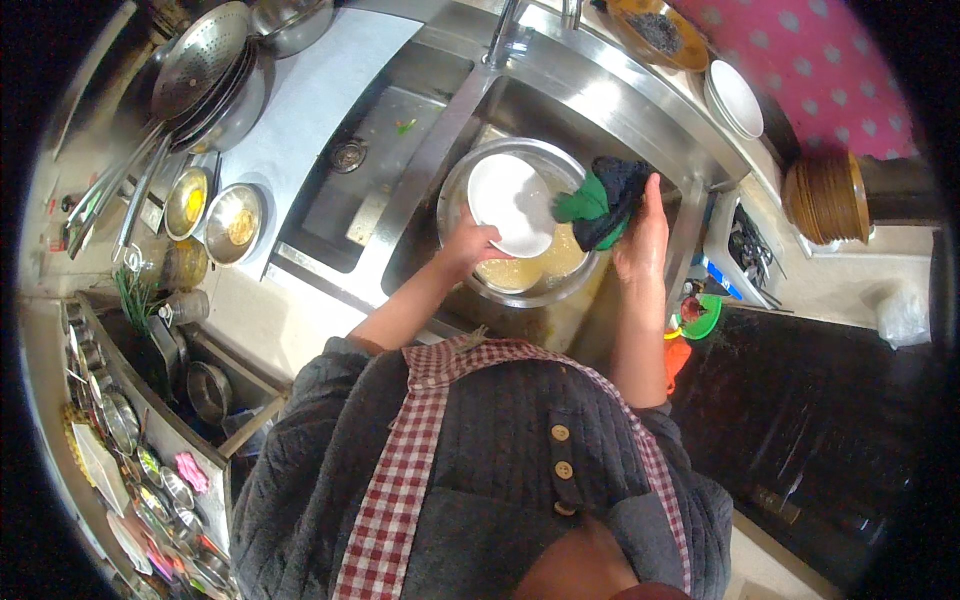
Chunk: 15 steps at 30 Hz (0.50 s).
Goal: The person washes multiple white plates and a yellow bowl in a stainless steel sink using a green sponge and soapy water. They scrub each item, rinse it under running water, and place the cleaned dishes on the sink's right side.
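Observation:
My left hand (480, 244) grips the rim of a white bowl (510, 202), tilted so that its inside shows. In my right hand (645, 240) is a dark cloth with green parts (611, 199), held just right of the bowl. Below both hands a round metal basin (459, 166) stands in the right-hand sink basin (517, 94). Cloudy yellowish liquid with foam (566, 259) fills part of it. A round rim shows in that liquid under the bowl, but what it belongs to is mostly hidden.
A faucet (504, 37) rises behind the sinks. Left lies a second sink (390, 150) with green scraps. Metal strainers (202, 67) and two small metal bowls (234, 225) sit farther left. Stacked white bowls (735, 97), brown plates (825, 199) and a utensil bin (750, 247) line the right.

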Tool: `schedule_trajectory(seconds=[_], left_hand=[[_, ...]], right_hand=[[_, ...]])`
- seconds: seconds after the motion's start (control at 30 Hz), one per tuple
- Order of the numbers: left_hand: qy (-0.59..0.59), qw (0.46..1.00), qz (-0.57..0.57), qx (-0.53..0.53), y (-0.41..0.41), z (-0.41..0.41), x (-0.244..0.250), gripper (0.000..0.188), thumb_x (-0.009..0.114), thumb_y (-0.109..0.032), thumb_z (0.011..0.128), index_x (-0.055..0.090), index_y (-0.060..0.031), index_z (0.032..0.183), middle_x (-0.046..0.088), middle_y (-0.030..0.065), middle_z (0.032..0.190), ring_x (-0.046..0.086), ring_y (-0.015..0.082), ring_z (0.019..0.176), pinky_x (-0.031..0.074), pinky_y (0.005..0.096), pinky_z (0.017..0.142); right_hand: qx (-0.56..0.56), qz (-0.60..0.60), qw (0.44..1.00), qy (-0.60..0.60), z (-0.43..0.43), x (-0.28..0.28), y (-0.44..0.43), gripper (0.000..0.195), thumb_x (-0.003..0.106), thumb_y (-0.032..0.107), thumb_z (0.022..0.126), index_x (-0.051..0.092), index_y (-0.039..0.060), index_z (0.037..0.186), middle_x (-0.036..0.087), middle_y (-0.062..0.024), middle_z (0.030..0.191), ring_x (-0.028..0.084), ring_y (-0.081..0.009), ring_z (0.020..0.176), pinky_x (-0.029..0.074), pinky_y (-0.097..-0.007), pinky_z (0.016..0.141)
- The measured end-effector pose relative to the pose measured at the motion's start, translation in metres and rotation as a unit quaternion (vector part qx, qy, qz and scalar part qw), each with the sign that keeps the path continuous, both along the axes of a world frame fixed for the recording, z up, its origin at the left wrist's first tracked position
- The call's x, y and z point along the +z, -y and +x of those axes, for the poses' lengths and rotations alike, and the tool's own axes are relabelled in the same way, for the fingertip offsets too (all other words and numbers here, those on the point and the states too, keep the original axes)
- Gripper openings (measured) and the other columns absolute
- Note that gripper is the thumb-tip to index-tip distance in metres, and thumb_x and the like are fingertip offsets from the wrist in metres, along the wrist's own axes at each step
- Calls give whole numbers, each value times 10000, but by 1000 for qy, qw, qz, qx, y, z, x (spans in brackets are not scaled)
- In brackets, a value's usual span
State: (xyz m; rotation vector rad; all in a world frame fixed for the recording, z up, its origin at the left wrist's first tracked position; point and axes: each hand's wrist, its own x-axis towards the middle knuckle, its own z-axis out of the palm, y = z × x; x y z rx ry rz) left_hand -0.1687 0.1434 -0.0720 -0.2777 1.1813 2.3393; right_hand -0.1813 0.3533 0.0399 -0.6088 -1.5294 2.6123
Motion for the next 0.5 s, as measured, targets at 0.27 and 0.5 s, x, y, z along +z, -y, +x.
schedule_trajectory(seconds=[0.27,0.5], left_hand=[[-4,995,104,-6,-14,7,-1,710,449,100,713,239,-102,1360,451,164,1240,537,361,1085,513,531,853],[-3,997,61,-50,-22,10,-1,711,471,84,721,236,-108,1364,455,146,1206,557,323,1049,549,465,808]], right_hand=[[80,522,834,159,0,-88,11,463,719,296,747,578,-3,1071,608,-189,992,587,-304,960,466,-375,840],[158,531,818,-153,0,-120,42,651,683,219,790,369,45,1333,322,-213,1341,327,-342,1252,270,-376,1054]])
